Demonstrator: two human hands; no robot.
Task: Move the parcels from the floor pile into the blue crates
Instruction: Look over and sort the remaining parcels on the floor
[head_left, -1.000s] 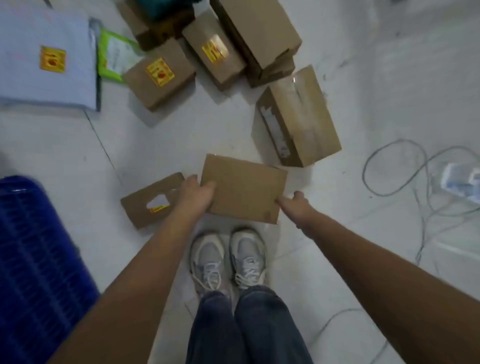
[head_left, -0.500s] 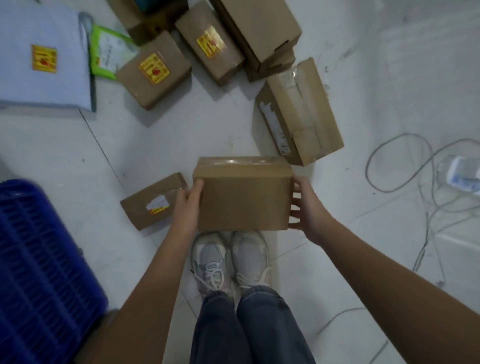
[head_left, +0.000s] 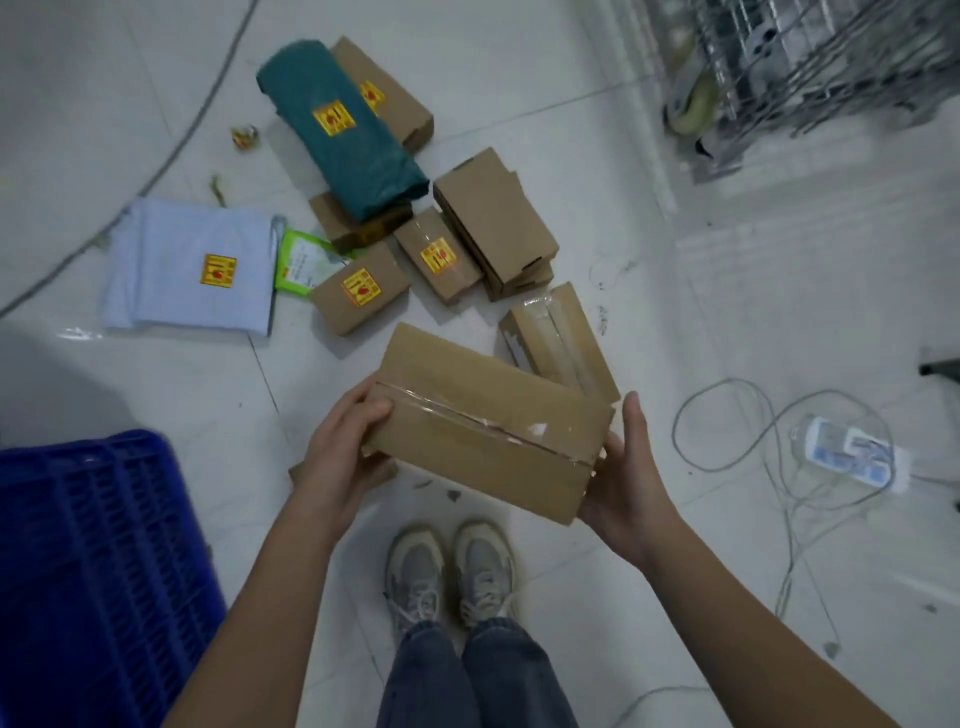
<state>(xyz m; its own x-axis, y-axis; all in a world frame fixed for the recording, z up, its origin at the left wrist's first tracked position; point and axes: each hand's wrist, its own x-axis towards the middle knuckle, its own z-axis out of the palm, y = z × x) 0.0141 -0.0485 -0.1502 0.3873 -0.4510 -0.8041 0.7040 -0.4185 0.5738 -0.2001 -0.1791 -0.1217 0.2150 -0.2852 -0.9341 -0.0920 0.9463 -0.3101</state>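
A plain brown cardboard box sealed along its top seam with clear tape (head_left: 488, 431) is held up off the white tiled floor (head_left: 675, 322), tilted so its right end sits lower, above a pair of grey trainers (head_left: 451, 574) and dark blue trouser legs. The left hand (head_left: 345, 452) grips the box's left end, thumb curled over the top edge beside the tape and fingers wrapped underneath. The right hand (head_left: 623, 467) cups the right end, its fingers straight and pressed flat against the side with the palm supporting the lower corner. A blue slatted plastic crate (head_left: 98, 561) stands on the floor at the lower left, well apart from the held box. Beyond the box lies the floor pile: a dark green plastic-wrapped bundle with a yellow sticker (head_left: 343, 140) resting across cardboard boxes, a small brown box with a yellow and red sticker (head_left: 361, 293), another stickered brown box (head_left: 439, 257) just beside it, a taller plain brown carton (head_left: 493, 218), and a taped brown carton (head_left: 561, 338) partly hidden behind the held box. To the left lie a pale blue flat mailer bag with a yellow sticker (head_left: 192, 273) and a bright green packet (head_left: 304, 262) touching its right edge. Grey cables (head_left: 727, 431) loop on the floor at the right.
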